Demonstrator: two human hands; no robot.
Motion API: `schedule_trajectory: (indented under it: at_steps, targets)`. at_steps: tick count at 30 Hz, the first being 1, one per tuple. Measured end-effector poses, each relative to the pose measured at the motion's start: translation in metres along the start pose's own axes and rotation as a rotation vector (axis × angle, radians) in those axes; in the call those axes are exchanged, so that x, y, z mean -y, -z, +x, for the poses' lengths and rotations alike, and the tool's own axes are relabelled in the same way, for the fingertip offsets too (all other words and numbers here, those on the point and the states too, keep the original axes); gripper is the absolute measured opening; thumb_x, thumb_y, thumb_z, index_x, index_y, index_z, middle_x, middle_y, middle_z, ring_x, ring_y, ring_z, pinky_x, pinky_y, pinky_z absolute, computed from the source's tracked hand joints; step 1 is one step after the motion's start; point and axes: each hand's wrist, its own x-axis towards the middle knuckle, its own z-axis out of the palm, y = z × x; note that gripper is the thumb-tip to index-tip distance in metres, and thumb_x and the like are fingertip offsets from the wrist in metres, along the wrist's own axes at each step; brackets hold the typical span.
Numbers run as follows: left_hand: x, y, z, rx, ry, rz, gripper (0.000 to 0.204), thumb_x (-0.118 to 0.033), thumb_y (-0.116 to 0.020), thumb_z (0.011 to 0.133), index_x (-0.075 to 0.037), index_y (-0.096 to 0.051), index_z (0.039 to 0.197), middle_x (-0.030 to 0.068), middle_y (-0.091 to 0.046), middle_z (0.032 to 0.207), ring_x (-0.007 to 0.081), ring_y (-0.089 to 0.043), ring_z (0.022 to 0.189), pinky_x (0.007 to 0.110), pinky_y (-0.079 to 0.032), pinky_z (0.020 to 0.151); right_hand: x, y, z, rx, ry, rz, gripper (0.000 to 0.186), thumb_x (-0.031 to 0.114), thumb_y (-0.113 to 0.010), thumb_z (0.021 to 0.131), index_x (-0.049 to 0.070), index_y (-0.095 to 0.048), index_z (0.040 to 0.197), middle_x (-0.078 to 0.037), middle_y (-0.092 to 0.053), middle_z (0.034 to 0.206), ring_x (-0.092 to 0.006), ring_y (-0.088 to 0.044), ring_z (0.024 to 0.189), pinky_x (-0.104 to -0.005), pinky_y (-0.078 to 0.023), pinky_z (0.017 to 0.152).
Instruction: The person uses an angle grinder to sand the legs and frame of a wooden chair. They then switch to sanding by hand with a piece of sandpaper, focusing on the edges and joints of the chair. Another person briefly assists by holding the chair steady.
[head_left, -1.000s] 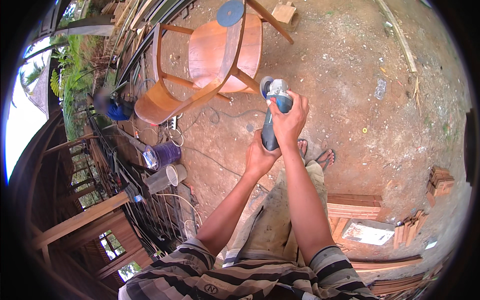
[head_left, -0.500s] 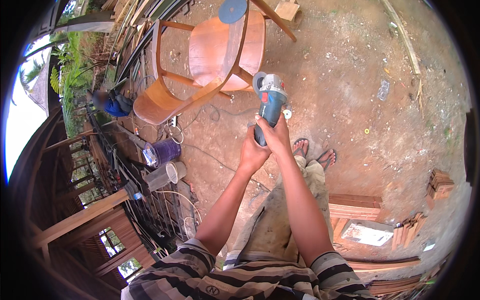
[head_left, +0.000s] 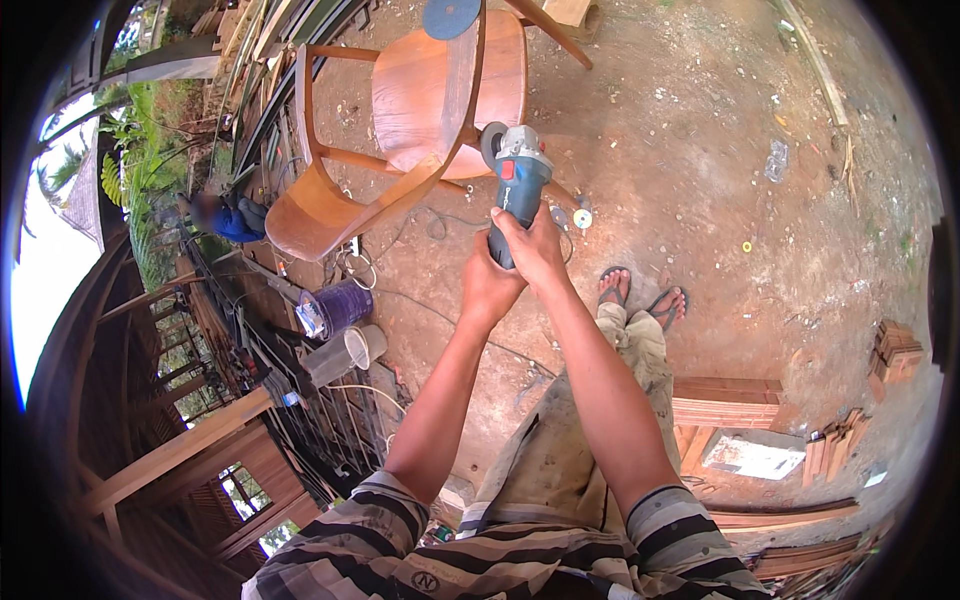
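Ground: Reddish-brown bare earth is strewn with pale chips; a flat-topped stack of reddish wooden boards is laid to the right, and a purple cylindrical bucket is set at the left.
Chair: Ahead and slightly left of the hands, a brown wooden chair with a broad smooth seat and a curved back-and-arm rail is seen; a flat blue-grey round disc is rested on the rail's far stretch.
Grinder: A teal-bodied angle grinder with a silver-grey head is held out in front of the body, above the earth.
Left hand: The rear end of the body is cupped by the left hand; its fingers are mostly hidden underneath, so their exact closure cannot be told.
Right hand: The body is wrapped farther forward by the right hand, thumb laid along the top; the head is nearer to this hand.
Long axis: The tool is pointed away from the person, leaning slightly right.
Disc to rail: The dark grey grinding disc is carried on the head's left side, toward the chair, and is seen just beside the rail's bend; whether wood is touched cannot be told.
Left background: A co-worker in a blue top is placed well apart, beyond the bucket.
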Motion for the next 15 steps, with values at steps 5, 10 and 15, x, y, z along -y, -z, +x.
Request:
schedule_trajectory:
  at_steps: [5,10,15]
  targets:
    - [-0.01,0.005,0.004,0.008,0.009,-0.009,0.061,-0.02,-0.085,0.072,0.005,-0.057,0.12,0.0171,-0.072,0.088,0.0258,-0.073,0.075,0.039,-0.056,0.065,0.005,0.0,0.003,-0.019,-0.024,-0.008,0.059,0.036,-0.076,0.088,-0.006,-0.054,0.124,-0.025,-0.07,0.111,-0.0333,-0.071,0.101,-0.0414,-0.055,0.087]
    - [-0.009,-0.001,-0.001,-0.041,-0.011,0.019,0.06,-0.02,-0.084,0.072,0.005,-0.057,0.119,0.0171,-0.072,0.086,0.0247,-0.073,0.074,0.038,-0.056,0.064,0.006,0.005,0.006,0.017,0.007,-0.024,0.059,0.035,-0.077,0.088,-0.007,-0.055,0.122,-0.024,-0.07,0.112,-0.031,-0.071,0.102,-0.0396,-0.056,0.086]
    - [-0.024,-0.007,0.012,-0.007,0.075,0.003,0.062,-0.023,-0.084,0.072,0.005,-0.055,0.12,0.0215,-0.071,0.093,0.0308,-0.071,0.083,0.042,-0.055,0.072,0.01,0.012,0.024,0.07,-0.025,0.025,0.042,0.032,-0.074,0.093,0.001,-0.059,0.118,-0.01,-0.066,0.104,-0.0168,-0.065,0.092,-0.0324,-0.053,0.081]
